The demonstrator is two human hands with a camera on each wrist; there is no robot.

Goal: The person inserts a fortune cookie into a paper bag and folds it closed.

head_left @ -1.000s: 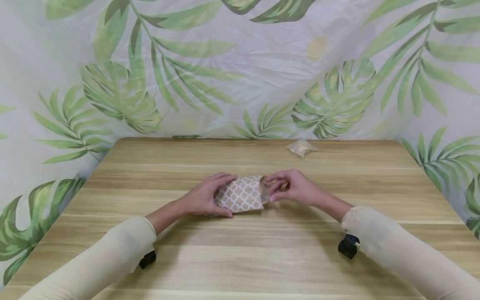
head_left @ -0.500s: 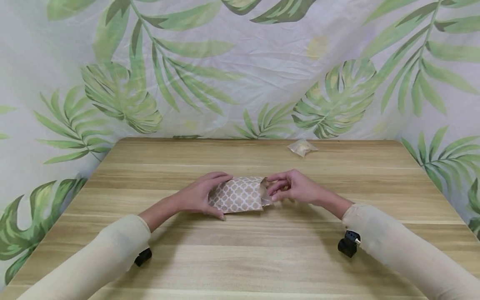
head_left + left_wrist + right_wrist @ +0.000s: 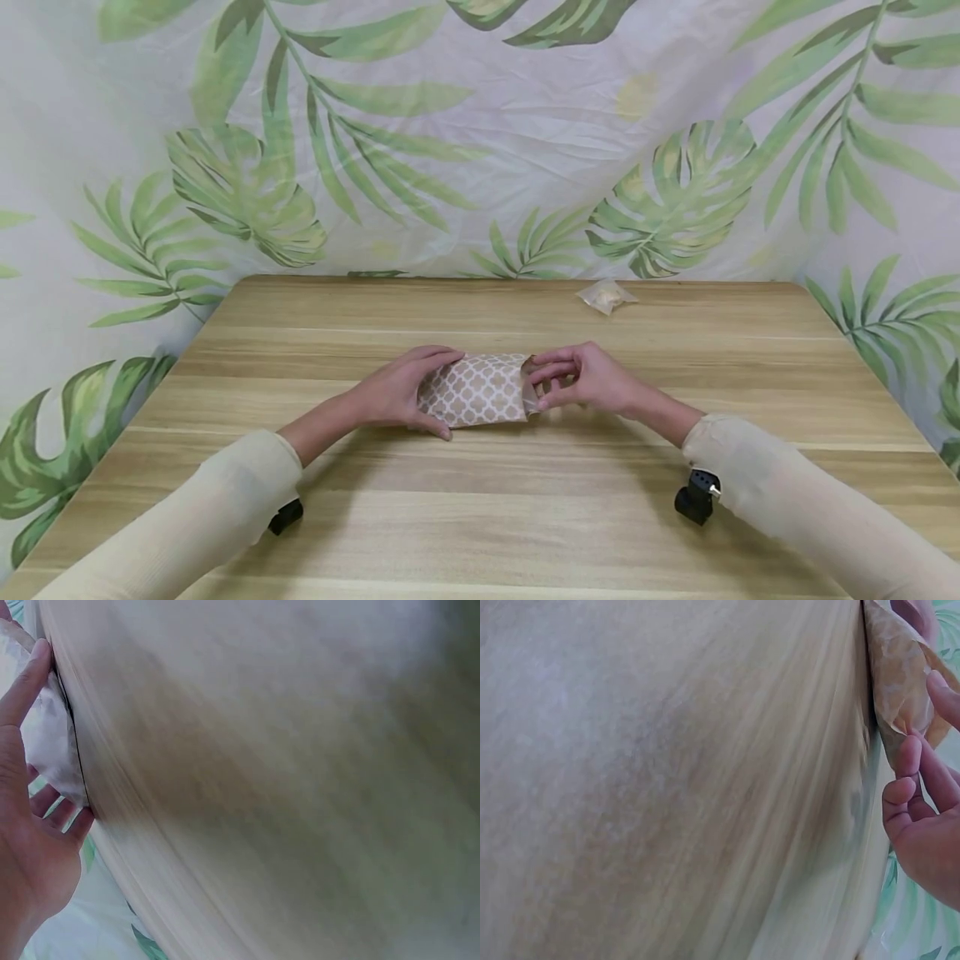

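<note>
A tan, white-latticed paper bag (image 3: pixel 480 389) lies on its side on the counter (image 3: pixel 480 517), its open mouth facing right.

One patterned bag (image 3: pixel 476 390); one small packet (image 3: pixel 606 297); one wooden table (image 3: pixel 480 517); two sleeves (image 3: pixel 195 508); two black wrist devices (image 3: pixel 693 500) (likewise paired).

The bag (image 3: pixel 476 390) looks like matt paper, the table (image 3: pixel 480 517) smooth wood, the packet (image 3: pixel 606 297) glossy plastic.
</note>
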